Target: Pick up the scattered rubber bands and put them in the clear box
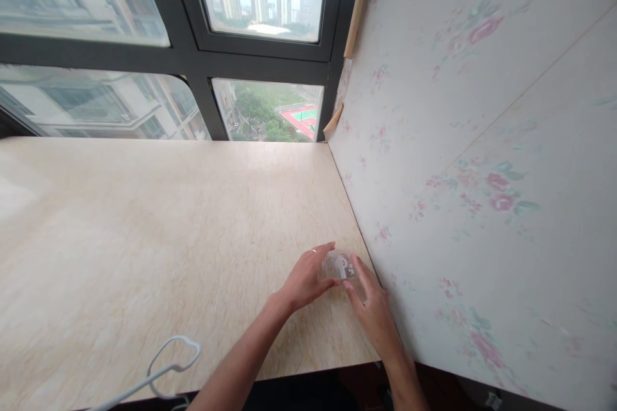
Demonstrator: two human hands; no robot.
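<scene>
A small clear plastic box (339,265) sits on the stone-patterned sill, close to the papered wall. Something whitish shows inside or on it, too small to make out. My left hand (308,275) grips its left side, fingers at the far edge and thumb at the near edge; a ring is on one finger. Around the right side of the same box, my right hand (369,295) curves with its index finger and thumb against it. The box's ends are partly hidden by my fingers.
A white cable (174,367) loops over the sill's front edge at lower left. The flowered wall (482,205) rises directly beside my right hand. Dark-framed windows (267,109) stand behind the beige sill (144,237). Peeling paper (333,122) hangs at the corner.
</scene>
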